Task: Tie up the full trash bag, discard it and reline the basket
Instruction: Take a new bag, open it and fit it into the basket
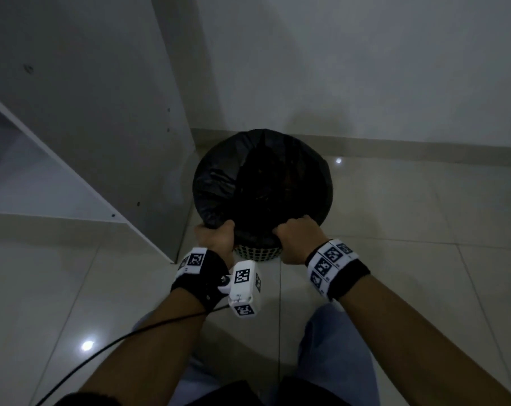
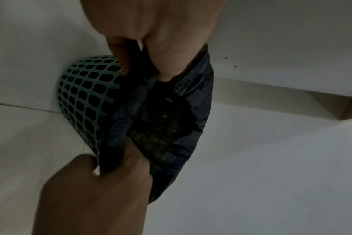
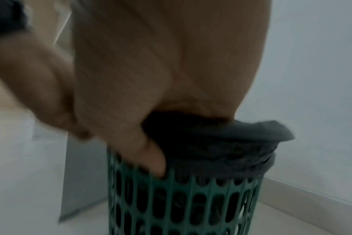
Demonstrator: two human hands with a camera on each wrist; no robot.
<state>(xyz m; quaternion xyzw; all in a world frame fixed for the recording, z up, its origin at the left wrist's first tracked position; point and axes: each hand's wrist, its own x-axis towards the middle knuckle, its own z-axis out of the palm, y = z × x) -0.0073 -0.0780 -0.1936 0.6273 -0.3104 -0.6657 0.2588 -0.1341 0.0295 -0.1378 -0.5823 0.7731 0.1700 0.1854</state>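
A black trash bag [image 1: 263, 177] lines a green lattice basket [image 1: 257, 254] that stands on the floor in a corner. The bag's edge is folded over the rim. My left hand [image 1: 216, 234] grips the bag's near edge on the left, fingers curled into the plastic. My right hand [image 1: 298, 234] grips the near edge on the right. In the left wrist view the bag [image 2: 167, 120] gapes with dark contents inside, and the basket [image 2: 84, 98] wall shows beside it. In the right wrist view my thumb presses the bag [image 3: 221, 146] at the basket [image 3: 191, 203] rim.
A white cabinet panel [image 1: 87, 112] stands just left of the basket, with a low shelf [image 1: 28, 177] beyond. White walls and a skirting board [image 1: 424, 148] close the corner behind. Pale floor tiles [image 1: 409, 215] spread right and toward me. A black cable [image 1: 116, 341] runs from my left wrist.
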